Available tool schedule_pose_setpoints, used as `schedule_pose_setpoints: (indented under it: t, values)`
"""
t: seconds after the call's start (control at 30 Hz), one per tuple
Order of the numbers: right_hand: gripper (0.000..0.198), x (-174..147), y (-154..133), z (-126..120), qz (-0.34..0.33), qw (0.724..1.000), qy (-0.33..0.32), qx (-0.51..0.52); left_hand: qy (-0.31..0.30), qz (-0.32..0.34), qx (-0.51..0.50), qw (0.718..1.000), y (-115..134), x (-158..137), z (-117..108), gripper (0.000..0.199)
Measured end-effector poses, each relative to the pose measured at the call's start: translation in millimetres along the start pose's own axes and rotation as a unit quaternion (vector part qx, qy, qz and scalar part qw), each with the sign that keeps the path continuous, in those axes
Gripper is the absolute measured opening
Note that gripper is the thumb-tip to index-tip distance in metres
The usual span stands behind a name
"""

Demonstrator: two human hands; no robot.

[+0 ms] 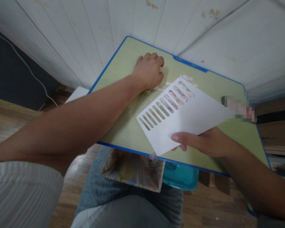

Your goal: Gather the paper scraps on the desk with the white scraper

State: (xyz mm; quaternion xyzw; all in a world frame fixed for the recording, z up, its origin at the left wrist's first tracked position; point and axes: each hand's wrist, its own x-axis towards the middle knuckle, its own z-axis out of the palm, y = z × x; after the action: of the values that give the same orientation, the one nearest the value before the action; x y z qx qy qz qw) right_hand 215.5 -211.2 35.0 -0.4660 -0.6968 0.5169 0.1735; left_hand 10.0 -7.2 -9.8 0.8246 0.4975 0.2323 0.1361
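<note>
Fabric with a muted beige print and yellow patch shows below and left of the fingers of our right hand; a shallow turquoise plastic tray lies below those fingers, partly under the pale green tabletop with a blue rim. Our right fingers grip a flat white card with a row of rounded slots, thumb on top, other fingertips underneath; it extends up and away from them, above the tabletop. A pixelated object lies beyond and right of these fingers. Pale, thin, irregular scraps lie past the card, to the right of our left hand. Its fingers curl down against the tabletop; we cannot tell whether they hold anything. Beyond them rises a white plank wall.
</note>
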Motion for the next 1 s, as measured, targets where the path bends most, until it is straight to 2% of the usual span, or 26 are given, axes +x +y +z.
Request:
schedule_pose_setpoints:
  t: [0.33,0.67,0.83,1.0]
  values:
    - [0.044,-0.3,2.2,-0.5,0.0,1.0,0.001,-0.022,-0.001,0.009,-0.038,0.999,-1.8,0.8,0.9,0.07]
    - [0.04,1.6,-2.2,0.7,-0.043,0.999,-0.022,-0.013,-0.001,0.001,0.0,1.0,-0.3,-0.2,-1.0,0.059]
    - [0.04,0.8,-1.5,0.8,-0.047,0.999,-0.02,-0.011,0.002,0.004,-0.015,1.0,-2.8,2.0,2.5,0.061]
    - [0.038,-1.1,2.7,-2.4,-0.047,0.999,0.003,0.011,0.007,0.006,0.029,1.0,-1.3,0.8,1.5,0.053]
